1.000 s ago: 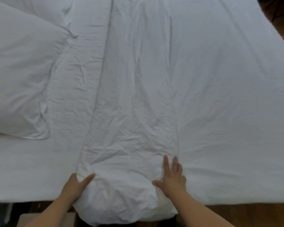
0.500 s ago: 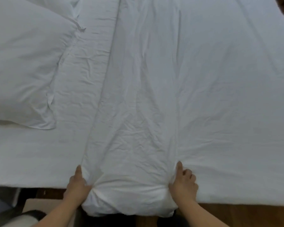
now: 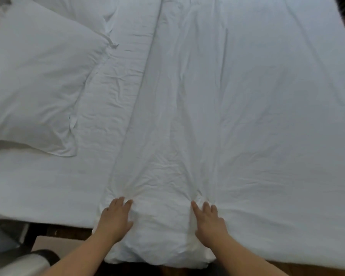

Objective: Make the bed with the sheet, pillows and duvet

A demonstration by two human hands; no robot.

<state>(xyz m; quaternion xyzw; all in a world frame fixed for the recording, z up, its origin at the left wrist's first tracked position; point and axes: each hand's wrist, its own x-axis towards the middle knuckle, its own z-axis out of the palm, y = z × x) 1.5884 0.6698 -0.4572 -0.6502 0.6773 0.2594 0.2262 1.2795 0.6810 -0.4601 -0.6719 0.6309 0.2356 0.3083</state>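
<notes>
Folded-back band of the white wrinkled cotton duvet (image 3: 167,136) ran up the bed from between both sets of fingers, near end draped over the bed edge just behind them. Left hand (image 3: 114,220) lay flat on the band's left side, fingers (image 3: 118,203) straight, released, pressing cloth, grasping nothing. Right hand (image 3: 209,222) flat on the band's right side, fingers (image 3: 205,207) straight and slightly spread, also released. Creases fanned out ahead of both sets of fingertips. Rest of the duvet spread flat to the right of the right fingers. White fitted sheet (image 3: 48,186) lay bare left of the left fingers. Plump white rectangular pillow (image 3: 38,80) sat on the sheet, well ahead and left of the left fingers. Second pillow's edge beyond it, mostly cropped.
</notes>
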